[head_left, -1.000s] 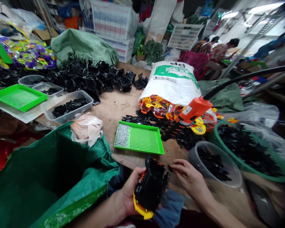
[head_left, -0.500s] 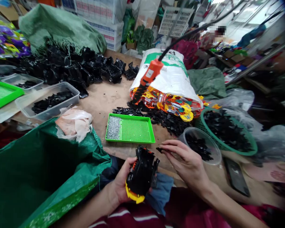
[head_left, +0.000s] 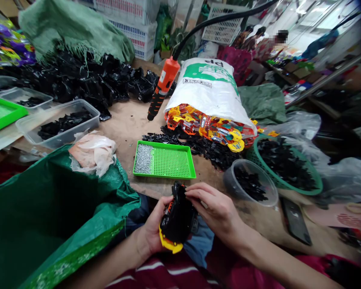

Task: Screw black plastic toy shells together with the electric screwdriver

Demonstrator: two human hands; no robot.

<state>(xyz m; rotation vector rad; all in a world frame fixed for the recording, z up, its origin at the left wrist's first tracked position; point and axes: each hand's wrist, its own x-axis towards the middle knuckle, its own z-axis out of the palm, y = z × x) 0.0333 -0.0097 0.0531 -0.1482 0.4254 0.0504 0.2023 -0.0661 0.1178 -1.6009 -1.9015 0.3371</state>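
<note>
My left hand (head_left: 155, 230) is wrapped round a toy car (head_left: 177, 222), its black underside facing up and its yellow end towards me. Orange bits show along its left side. The fingertips of my right hand (head_left: 213, 204) are pinched at the car's far end, pressing a small black plastic part there; the fingers mostly hide that part. Just beyond the car lies a green perforated tray (head_left: 174, 160) with small silvery screws heaped at its left end. Above the table an orange electric screwdriver (head_left: 165, 86) hangs from a black cable, touched by neither hand.
A white sack (head_left: 210, 86) spills orange and yellow parts behind loose black pieces (head_left: 210, 150). On the right stand a clear tub (head_left: 228, 182), a green basket (head_left: 317, 188) and a phone (head_left: 295, 220). A green bag (head_left: 108, 216) gapes at left, near a clear box (head_left: 93, 120).
My right hand has moved left and brought the small black part from beside the car onto its far end. The hanging screwdriver has swung left. My left hand keeps its hold.
</note>
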